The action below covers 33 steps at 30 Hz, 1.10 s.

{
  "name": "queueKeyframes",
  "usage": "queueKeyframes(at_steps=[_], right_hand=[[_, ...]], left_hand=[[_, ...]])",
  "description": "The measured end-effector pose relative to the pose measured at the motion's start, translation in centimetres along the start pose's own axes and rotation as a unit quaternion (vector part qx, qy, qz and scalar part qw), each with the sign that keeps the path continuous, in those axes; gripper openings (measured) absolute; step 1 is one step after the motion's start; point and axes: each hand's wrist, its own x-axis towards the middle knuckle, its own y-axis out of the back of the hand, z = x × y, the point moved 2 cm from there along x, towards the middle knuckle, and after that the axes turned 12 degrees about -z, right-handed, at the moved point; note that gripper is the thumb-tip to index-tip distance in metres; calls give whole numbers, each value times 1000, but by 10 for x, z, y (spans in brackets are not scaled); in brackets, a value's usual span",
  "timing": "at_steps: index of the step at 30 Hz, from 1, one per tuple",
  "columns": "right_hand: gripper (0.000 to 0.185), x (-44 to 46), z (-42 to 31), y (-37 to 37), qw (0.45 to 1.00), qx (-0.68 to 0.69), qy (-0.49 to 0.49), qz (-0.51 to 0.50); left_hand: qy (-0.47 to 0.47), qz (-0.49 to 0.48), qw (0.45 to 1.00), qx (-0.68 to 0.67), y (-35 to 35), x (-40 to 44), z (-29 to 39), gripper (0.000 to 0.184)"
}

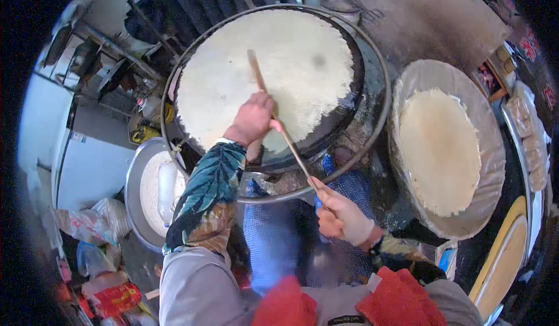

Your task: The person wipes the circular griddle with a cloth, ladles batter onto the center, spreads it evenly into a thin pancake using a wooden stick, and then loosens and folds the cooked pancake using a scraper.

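Observation:
A large pale pancake (221,84) covers most of a round black griddle (343,113); its edge is ragged. Across it slants a long thin wooden spreader (294,150), its wider far end over the pancake. My left hand (254,116) is closed around the spreader's middle, above the near part of the pancake. Closer to my body, my right hand (345,215) grips the near end of the handle, outside the griddle's metal ring (381,116). Whether the spreader's tip touches the pancake, I cannot tell.
At right, a plastic-lined oval basket (492,168) holds another flat pancake (439,151). A metal basin (135,206) at left contains whitish stuff and a clear bottle-like item (167,192). Plastic bags (96,224) lie at lower left. A round board (501,262) leans at lower right.

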Motion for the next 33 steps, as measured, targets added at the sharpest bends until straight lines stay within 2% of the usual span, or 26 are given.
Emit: queueKeyframes(at_steps=[2,5,6,7,9,10,11,13,14,15,16,17,18,19,23,27,29,33], right_hand=[[43,21,-4,-3,999,-6,-25,-38],[45,47,-1,-13,996,-52,-68,-12],[47,50,4,-13,989,-136,-58,7],[47,55,13,-12,989,-137,-60,2],[50,62,28,-11,941,-330,-57,45],[50,54,24,-28,910,-403,-68,75],[50,50,26,-27,909,-404,-67,74],[50,32,29,-17,874,-472,-55,97],[50,23,29,-8,888,-448,-18,105],[52,20,27,-4,878,-460,12,134],[52,25,28,0,876,-459,-12,146],[52,30,28,2,872,-461,-34,159],[50,34,26,-7,879,-450,-49,148],[49,42,26,-9,874,-469,-14,127],[50,37,27,-24,884,-457,4,103],[48,40,62,-2,888,-451,5,84],[49,43,68,-19,886,-462,-8,28],[48,-10,49,-24,886,-463,1,26]], left_hand=[[40,-7,999,17,5,-22,-23,70],[96,-48,994,-8,7,-62,-51,69],[110,-49,993,4,5,-81,-58,69],[125,-51,991,16,11,-95,-57,69],[162,-86,983,-9,17,-133,-46,74],[162,-45,985,33,17,-155,-37,74],[162,-3,984,74,18,-175,-24,74],[205,56,975,66,21,-212,19,74],[199,51,978,19,20,-225,35,71],[194,45,979,-32,16,-234,49,68],[188,-14,982,-9,2,-236,62,61],[123,-34,991,45,-19,-239,69,49],[173,-86,981,13,-28,-236,71,44],[223,-138,965,-16,-34,-232,72,40],[208,-98,973,-9,-35,-227,85,37],[262,-71,962,-17,-45,-200,134,39],[263,-44,963,-33,-59,-184,169,44],[202,14,971,-128,-66,-171,214,63]])
